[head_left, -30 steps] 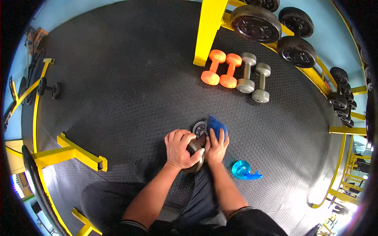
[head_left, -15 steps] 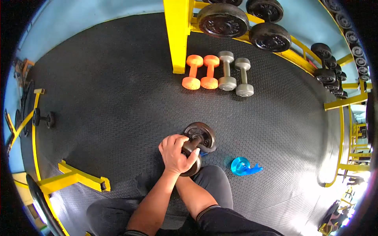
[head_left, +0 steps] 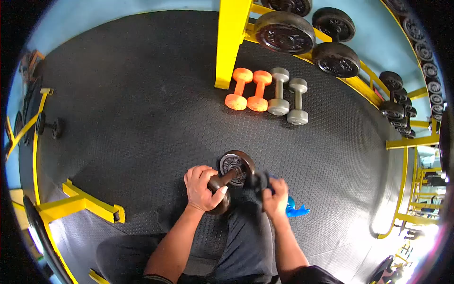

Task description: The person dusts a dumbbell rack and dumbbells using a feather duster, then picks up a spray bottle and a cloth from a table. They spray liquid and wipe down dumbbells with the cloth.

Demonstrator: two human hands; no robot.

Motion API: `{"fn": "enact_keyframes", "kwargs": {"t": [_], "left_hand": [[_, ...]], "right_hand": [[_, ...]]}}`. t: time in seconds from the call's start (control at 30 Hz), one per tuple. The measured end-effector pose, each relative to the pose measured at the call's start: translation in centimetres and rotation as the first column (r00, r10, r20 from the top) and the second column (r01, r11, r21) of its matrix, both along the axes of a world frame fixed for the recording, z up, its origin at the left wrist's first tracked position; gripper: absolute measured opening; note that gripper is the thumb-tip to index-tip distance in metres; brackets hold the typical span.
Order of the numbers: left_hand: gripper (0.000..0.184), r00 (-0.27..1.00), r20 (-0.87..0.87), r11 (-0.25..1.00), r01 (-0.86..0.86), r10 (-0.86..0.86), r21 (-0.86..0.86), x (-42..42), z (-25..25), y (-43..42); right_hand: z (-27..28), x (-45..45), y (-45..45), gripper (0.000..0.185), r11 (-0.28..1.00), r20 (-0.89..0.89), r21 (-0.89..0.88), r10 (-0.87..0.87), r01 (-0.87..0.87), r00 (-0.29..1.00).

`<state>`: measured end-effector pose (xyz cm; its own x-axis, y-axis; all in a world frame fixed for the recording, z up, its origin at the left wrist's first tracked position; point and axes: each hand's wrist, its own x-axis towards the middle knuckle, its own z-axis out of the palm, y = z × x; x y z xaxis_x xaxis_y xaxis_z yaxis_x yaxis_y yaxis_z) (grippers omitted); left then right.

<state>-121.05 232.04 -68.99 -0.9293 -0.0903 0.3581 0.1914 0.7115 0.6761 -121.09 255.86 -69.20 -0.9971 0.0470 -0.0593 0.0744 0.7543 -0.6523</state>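
Note:
A dark dumbbell (head_left: 230,176) with round plate ends is tilted above the black floor, close to my knees. My left hand (head_left: 202,187) is wrapped round its nearer end, thumb on top. Just right of the farther plate is my right hand (head_left: 275,195), its fingers curled on a blue and dark cloth (head_left: 261,182) that is blurred by motion. The cloth is beside the dumbbell's farther end; whether they touch I cannot tell. Behind my right hand a blue spray bottle (head_left: 297,210) is partly hidden, with its blue nozzle showing.
Two orange dumbbells (head_left: 240,89) and two grey dumbbells (head_left: 298,101) lie on the floor beside a yellow rack post (head_left: 231,45). Black dumbbells (head_left: 336,59) sit on the rack at the upper right. A yellow frame (head_left: 94,204) stands at left.
My right hand has come out from behind the dumbbell to its right side with the cloth, now partly covering the spray bottle. My left hand still grips the dumbbell. The view has shifted.

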Motion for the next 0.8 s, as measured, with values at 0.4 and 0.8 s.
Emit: {"fn": "enact_keyframes", "kwargs": {"t": [0.4,0.8], "left_hand": [[0.079,0.781,0.590,0.846,-0.445,0.205,0.295,-0.9,-0.3,-2.8],[0.053,0.630,0.770,0.107,-0.762,-0.103,0.638,0.1,-6.8,-10.4]], "right_hand": [[-6.0,-14.8,-6.4,0.043,0.944,0.635,-0.218,0.330,-0.248,0.698],[-8.5,-8.8,-7.7,0.069,0.867,0.714,-0.476,0.285,0.145,0.640]]}}
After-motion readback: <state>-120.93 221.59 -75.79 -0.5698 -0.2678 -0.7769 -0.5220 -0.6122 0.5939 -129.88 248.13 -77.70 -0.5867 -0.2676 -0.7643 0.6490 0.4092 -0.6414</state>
